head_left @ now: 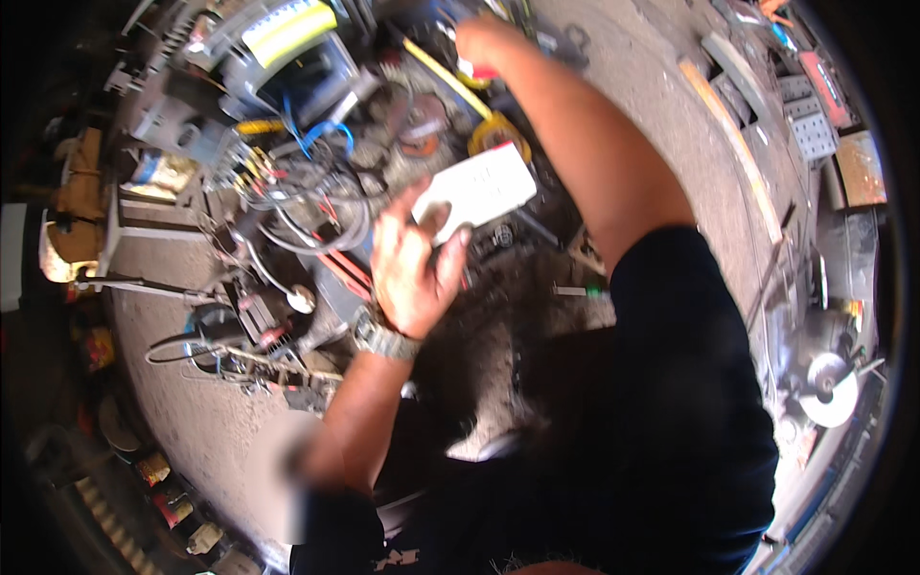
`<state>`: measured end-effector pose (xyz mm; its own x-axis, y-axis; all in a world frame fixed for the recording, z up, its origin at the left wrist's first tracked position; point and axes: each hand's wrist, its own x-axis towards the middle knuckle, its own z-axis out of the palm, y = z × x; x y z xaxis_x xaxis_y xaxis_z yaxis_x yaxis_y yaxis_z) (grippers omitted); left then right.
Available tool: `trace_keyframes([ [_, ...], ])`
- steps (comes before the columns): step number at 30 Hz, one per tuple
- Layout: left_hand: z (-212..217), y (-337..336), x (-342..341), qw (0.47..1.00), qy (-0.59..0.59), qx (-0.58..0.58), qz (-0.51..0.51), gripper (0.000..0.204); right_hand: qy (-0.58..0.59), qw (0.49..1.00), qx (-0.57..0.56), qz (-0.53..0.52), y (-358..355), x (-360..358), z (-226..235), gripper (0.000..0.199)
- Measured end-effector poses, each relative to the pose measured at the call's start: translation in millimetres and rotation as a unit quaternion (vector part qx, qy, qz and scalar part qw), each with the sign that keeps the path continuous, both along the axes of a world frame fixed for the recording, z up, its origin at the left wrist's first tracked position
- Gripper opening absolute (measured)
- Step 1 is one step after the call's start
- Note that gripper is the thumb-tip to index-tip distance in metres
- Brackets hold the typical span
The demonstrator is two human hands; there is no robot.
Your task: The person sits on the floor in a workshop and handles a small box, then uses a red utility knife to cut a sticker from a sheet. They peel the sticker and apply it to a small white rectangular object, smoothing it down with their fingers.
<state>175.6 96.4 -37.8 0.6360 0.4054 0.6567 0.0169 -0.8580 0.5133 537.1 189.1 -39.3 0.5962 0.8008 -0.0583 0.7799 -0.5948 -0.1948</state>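
Note:
My left hand (412,273), with a watch (381,335) on its wrist, grips a white paper pad or card (484,192) by its near left end. Faint marks show on the white face, too blurred to make out. My right arm stretches to the far side, and my right hand (484,46) is at the top of the view; its fingers are blurred. Just below that hand is a small red and yellow thing (476,72). Beyond the pad lies a yellow tape measure (494,137) with its yellow blade (446,77) drawn out toward the far left.
Left of the pad are coiled grey cables (321,225), a blue cable (331,137) and red-handled pliers or similar (345,275). A round disc (422,120) lies beyond them. A grey toolbox (297,72) stands far left. At right are a wooden strip (733,149) and a round blade (826,388).

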Motion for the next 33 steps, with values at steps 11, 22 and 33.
trace_keyframes([
  [11, -1.3, 1.0, -1.0, 1.000, -0.010, 0.004, 0.012, 0.034, -0.003, 0.999, -0.008, -0.033, 17.7, 13.1, -18.3, 0.037],
  [22, 1.1, 3.4, -7.7, 0.999, 0.000, -0.041, -0.013, 0.033, -0.040, 0.986, -0.141, 0.081, 19.4, -1.6, 32.9, 0.033],
  [33, 1.4, 3.2, -7.1, 0.998, 0.005, -0.053, -0.039, 0.035, -0.079, 0.996, -0.022, 0.041, 53.3, 23.8, -16.1, 0.039],
])
